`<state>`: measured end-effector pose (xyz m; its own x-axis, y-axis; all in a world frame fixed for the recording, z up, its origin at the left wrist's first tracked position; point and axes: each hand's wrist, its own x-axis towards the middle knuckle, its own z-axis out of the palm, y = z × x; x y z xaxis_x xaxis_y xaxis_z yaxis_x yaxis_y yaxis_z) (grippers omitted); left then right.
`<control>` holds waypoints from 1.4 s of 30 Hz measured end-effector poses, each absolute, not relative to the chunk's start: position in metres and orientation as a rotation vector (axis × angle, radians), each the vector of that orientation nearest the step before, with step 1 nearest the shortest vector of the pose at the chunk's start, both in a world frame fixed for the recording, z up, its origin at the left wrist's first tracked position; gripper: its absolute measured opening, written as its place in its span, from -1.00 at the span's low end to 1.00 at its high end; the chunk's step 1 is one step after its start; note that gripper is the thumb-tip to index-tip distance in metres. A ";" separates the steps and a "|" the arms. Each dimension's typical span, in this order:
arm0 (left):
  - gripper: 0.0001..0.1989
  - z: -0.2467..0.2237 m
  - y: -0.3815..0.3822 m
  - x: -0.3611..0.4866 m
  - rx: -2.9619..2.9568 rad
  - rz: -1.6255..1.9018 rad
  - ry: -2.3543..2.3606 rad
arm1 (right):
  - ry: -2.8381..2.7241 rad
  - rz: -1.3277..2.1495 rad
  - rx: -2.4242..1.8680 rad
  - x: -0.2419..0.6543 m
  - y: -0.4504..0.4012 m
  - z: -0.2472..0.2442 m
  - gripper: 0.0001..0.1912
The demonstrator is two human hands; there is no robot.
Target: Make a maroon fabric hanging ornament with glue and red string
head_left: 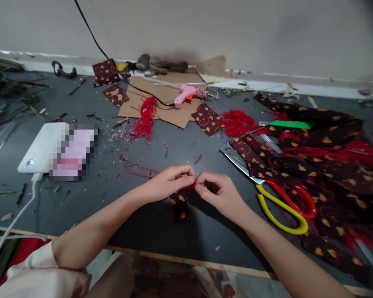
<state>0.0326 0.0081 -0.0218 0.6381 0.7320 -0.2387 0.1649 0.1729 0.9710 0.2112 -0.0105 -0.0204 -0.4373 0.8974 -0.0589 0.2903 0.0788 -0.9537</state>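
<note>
Near the front of the table, my left hand (170, 182) pinches a small dark maroon fabric piece (179, 207) with gold motifs, which hangs below the fingers. Close beside it, my right hand (217, 190) pinches at red thread along the top of this piece, its fingertips nearly meeting those of the left. A loop of red cord (139, 169) trails out to the left from behind the left hand. What exactly lies between the fingertips is mostly hidden. To the right of my right hand lie scissors (282, 207) with one yellow and one red handle.
A pink glue gun (186, 95) rests on cardboard (168, 111), its black cable running up left. Red thread bundles (146, 118) and fabric squares (207, 119) lie around it. Patterned fabric (329, 165) is heaped at right. A white power bank (43, 147) and a phone (74, 153) lie left.
</note>
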 end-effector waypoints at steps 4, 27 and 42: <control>-0.82 -0.021 0.007 0.033 1.509 0.485 0.905 | -1.740 1.398 -1.194 0.210 -0.010 -0.025 -0.85; -0.82 -0.025 0.002 0.036 1.451 0.662 0.996 | -1.380 1.584 -1.084 0.211 -0.009 -0.035 -0.86; -0.82 -0.027 0.003 0.037 1.493 0.642 0.984 | -1.435 1.468 -1.090 0.210 -0.009 -0.035 -0.92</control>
<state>0.0365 0.0029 -0.0274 0.4939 0.8584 -0.1385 0.2190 0.0314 0.9752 0.2103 -0.0094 -0.0347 -0.3137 0.9483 -0.0486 0.0271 -0.0422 -0.9987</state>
